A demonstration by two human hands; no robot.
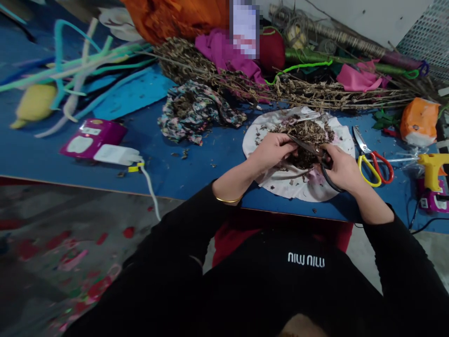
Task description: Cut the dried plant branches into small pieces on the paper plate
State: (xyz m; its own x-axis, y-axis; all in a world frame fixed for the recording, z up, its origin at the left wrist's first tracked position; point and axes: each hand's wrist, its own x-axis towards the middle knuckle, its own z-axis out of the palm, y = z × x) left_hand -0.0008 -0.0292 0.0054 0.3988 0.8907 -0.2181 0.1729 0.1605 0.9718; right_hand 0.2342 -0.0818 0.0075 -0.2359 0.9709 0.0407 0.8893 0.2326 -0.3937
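My right hand (338,164) grips a pair of black-handled scissors (317,150), whose dark blades point up and left toward my other hand. With fingers pinched together, my left hand (275,150) is close to the blade tips; whatever it holds there is too small to name, perhaps hidden by the fingers. Below both hands lies a heap of dry brown plant bits (310,131). It rests on a round white cloth (266,185) spread on the blue table, with crumbs scattered over the fabric.
Right of the cloth lie red-and-yellow-handled scissors (376,167) and a yellow glue gun (432,167). Dried stalks (315,96) stretch along the back. A flowered cloth (196,112) holds more plant bits. Farther left are a purple box (93,138) with a white plug and several foam strips (79,70).
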